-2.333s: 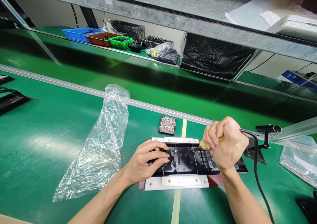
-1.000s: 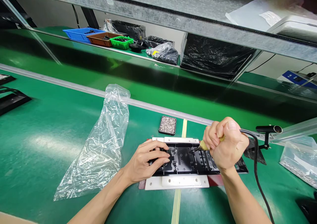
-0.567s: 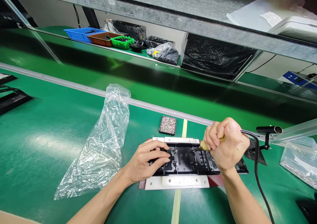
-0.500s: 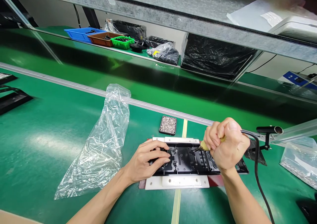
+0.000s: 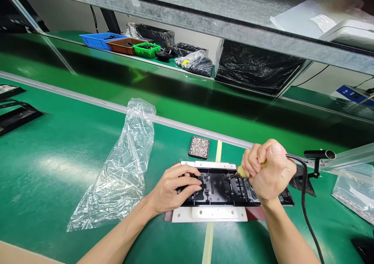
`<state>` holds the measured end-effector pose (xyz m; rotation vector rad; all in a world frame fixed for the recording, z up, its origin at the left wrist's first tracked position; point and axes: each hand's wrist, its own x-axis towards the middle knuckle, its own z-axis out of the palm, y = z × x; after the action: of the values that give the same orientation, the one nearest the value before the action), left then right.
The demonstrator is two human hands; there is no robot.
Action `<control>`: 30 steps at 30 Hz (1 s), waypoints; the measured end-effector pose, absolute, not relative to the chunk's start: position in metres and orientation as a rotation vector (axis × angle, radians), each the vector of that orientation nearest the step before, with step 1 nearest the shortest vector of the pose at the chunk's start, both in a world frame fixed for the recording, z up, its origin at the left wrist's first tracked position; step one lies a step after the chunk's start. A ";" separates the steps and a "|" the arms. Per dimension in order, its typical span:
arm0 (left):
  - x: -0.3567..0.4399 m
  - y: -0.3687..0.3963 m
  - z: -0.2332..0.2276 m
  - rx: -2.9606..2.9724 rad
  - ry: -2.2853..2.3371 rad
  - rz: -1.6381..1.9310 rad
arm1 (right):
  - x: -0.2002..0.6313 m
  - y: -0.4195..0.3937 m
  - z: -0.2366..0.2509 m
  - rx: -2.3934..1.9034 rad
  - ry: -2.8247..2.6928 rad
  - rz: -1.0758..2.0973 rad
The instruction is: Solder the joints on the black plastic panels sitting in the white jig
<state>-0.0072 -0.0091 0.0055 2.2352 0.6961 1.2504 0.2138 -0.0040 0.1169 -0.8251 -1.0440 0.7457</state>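
Observation:
A long black plastic housing (image 5: 217, 188) with ribs and posts lies flat in a fixture with white blocks (image 5: 214, 214). Over its left end rests my left hand (image 5: 175, 188), fingers curved and apart from the thumb, covering that end. My right hand (image 5: 269, 170) is wrapped in a fist around a yellow-handled electric screwdriver (image 5: 241, 172) with a black cable (image 5: 304, 201). Its dark tip slants down to the left, at the middle of the housing; whether it touches a screw cannot be made out. Behind the housing sits a small black tray of screws (image 5: 199, 147).
A crumpled clear plastic bag (image 5: 122, 170) lies to the left. A black tube holder (image 5: 318, 154) stands at the right, near a clear bag of small parts (image 5: 355, 190). Blue (image 5: 101, 41), brown (image 5: 121, 47) and green bins (image 5: 147, 51) line the back, under a metal shelf (image 5: 204, 16).
The whole view has shifted slightly, moving things a little to the right. Both hands, the screwdriver and the housing keep nearly the same positions relative to each other.

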 end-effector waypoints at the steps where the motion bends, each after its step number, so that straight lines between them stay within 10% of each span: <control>1: -0.007 -0.009 0.006 2.234 0.697 1.250 | 0.214 -0.004 0.117 -0.824 -1.039 0.749; 30: -0.007 -0.008 0.004 2.223 0.693 1.257 | 0.212 -0.004 0.119 -0.828 -1.002 0.776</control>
<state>-0.0071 -0.0079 0.0042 2.2226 0.6928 1.2567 0.2118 -0.0036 0.1191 -0.8282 -1.0019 0.7761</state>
